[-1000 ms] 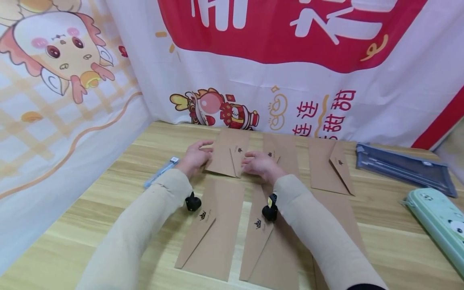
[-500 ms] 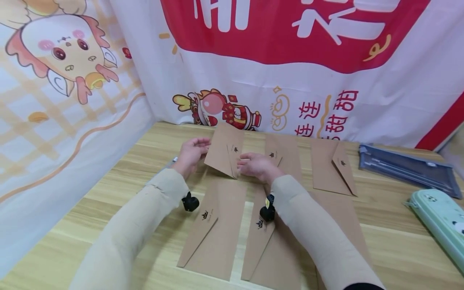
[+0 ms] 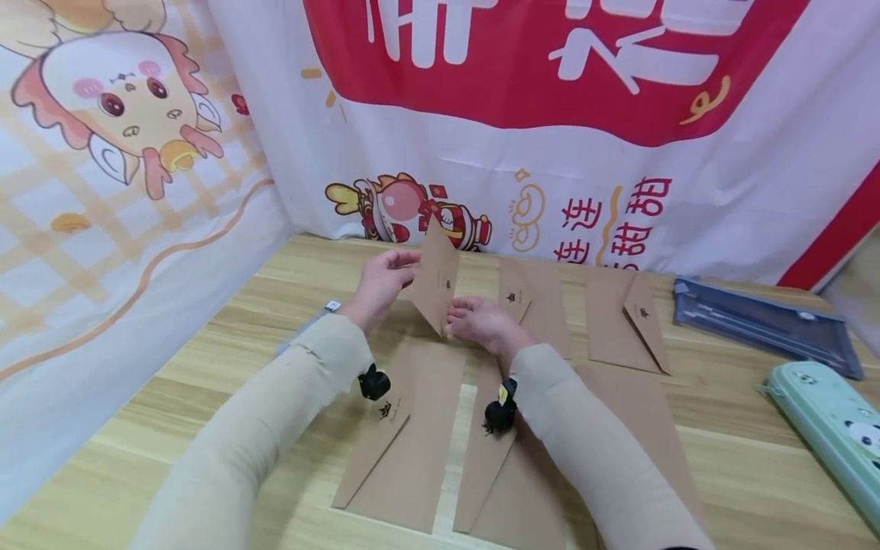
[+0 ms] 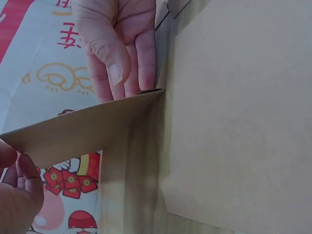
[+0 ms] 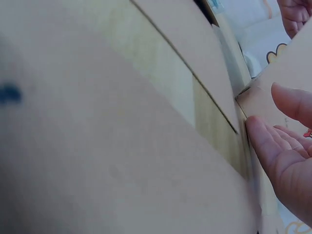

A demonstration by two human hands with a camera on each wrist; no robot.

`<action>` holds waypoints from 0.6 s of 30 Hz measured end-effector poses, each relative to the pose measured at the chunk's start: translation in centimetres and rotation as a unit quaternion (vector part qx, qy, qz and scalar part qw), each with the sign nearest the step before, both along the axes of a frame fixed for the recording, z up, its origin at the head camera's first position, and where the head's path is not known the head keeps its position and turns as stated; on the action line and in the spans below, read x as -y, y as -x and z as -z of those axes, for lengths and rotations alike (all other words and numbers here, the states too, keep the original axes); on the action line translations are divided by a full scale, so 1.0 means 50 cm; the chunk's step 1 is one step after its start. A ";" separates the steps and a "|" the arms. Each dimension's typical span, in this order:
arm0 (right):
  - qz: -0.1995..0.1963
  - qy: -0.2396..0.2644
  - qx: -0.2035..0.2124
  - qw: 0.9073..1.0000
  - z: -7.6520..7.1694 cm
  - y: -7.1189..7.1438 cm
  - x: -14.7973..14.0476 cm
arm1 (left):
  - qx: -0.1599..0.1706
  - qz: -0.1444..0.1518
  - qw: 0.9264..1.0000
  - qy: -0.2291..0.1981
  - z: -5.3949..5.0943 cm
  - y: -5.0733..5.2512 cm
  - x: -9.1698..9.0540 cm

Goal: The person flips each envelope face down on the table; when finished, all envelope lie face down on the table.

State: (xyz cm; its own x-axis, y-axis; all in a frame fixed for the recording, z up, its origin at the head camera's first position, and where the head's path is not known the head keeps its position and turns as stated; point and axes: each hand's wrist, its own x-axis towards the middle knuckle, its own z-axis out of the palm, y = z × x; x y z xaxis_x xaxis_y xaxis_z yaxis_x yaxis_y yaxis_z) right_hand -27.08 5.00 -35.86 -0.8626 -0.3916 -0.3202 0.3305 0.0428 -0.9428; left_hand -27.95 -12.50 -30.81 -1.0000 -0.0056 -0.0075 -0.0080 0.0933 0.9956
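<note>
Brown envelope (image 3: 433, 279), tilted up off the table (image 3: 206, 374), long axis roughly twelve-to-six: three o'clock from the left hand (image 3: 383, 281), which pinches its edge; ten o'clock from the right hand (image 3: 484, 321), fingers loosely extended.

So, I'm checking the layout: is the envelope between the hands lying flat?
No, the head view shows that kraft envelope tilted steeply upward.

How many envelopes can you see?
6: the raised envelope, far middle, far right, near left, near middle, and near right, partly behind the right sleeve. Others could be hidden.
</note>
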 end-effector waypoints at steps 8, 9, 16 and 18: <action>-0.001 0.002 -0.008 1.000 0.002 -0.009 -0.003 | -0.049 0.015 0.998 0.046 -0.006 -0.002 -0.037; 0.001 -0.005 -0.009 1.000 0.001 -0.011 -0.003 | -0.055 0.017 0.997 0.050 -0.007 -0.002 -0.041; 0.002 -0.070 -0.029 0.997 -0.015 -0.024 -0.002 | -0.065 0.037 0.994 0.081 -0.010 -0.004 -0.062; 0.004 -0.083 -0.033 0.996 -0.023 -0.030 -0.002 | -0.062 0.041 0.994 0.084 -0.012 -0.005 -0.064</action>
